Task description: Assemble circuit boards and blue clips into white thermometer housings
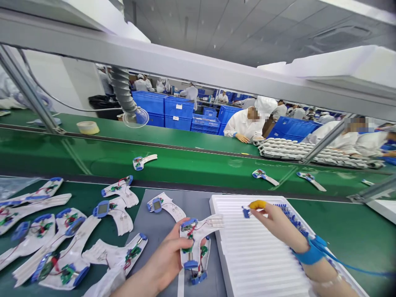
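My left hand point(168, 253) is closed around an open white thermometer housing point(195, 243), pistol-shaped with blue ends, a green circuit board and thin red wires. Just below and behind it shows a second similar housing point(202, 260); whether it is also held I cannot tell. My right hand point(272, 220), in a blue wrist strap point(312, 250) and with a yellow cover on a finger, pinches a small blue plastic part point(246, 212). It is over a ribbed white foam tray point(247, 247), whose right side carries rows of similar blue parts point(291, 218).
Several open housings point(66, 264) crowd the green bench on the left. One with a small display point(167, 206) lies on the grey mat point(139, 222). More housings point(265, 177) rest on the green belt point(198, 165). Across it, a co-worker point(250, 119) sits near stacked white parts point(297, 150).
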Available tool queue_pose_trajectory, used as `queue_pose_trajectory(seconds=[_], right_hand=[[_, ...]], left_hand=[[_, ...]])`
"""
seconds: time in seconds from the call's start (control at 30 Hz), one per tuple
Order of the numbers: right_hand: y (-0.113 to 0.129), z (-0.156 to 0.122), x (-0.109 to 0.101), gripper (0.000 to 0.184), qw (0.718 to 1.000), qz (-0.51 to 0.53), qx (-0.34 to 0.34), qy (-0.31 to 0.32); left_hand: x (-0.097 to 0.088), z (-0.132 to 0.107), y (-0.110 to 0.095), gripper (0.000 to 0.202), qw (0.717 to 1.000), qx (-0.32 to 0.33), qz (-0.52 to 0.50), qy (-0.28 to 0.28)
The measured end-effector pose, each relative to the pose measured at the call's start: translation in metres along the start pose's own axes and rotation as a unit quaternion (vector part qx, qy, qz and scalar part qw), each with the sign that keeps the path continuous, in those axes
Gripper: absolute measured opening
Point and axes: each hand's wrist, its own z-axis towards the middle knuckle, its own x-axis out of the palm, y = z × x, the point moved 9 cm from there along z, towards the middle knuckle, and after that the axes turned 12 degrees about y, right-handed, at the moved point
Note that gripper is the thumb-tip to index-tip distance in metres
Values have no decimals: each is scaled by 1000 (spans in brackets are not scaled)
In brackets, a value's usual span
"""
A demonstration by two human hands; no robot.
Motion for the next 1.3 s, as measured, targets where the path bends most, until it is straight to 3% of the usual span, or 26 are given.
queue_pose_trajectory(seconds=[0.07, 0.13, 0.23, 0.4, 0.57, 0.67, 0.77, 0.97, 1.3], right_hand=[[61, -11, 12, 24, 993, 51, -92, 59], [111, -23, 24, 18, 967, 142, -168, 129], [150, -30, 36, 12, 940, 200, -201, 188], [150, -23, 43, 12, 944, 195, -179, 198], [147, -24, 46, 13, 947, 194, -174, 189], [143, -26, 42, 9, 965, 182, -160, 97], [139, -30, 47, 23, 984, 110, -137, 36], [149, -31, 57, 19, 983, -36, -181, 18], [158, -28, 61, 10, 968, -171, -181, 36]], left_hand=[[9, 0, 2, 95, 999, 5, 36, 25], [18, -1, 3, 103, 996, 17, 68, 53], [30, -3, 3, 107, 987, 37, 122, 100], [35, -4, 4, 106, 964, 48, 227, 128], [37, -4, -3, 97, 946, 83, 298, 96], [33, -3, -7, 92, 960, 94, 260, 52], [32, -3, -11, 94, 975, 115, 186, 33], [27, 0, -6, 97, 992, 75, 98, 17], [21, 2, 0, 77, 992, 37, 116, -19]])
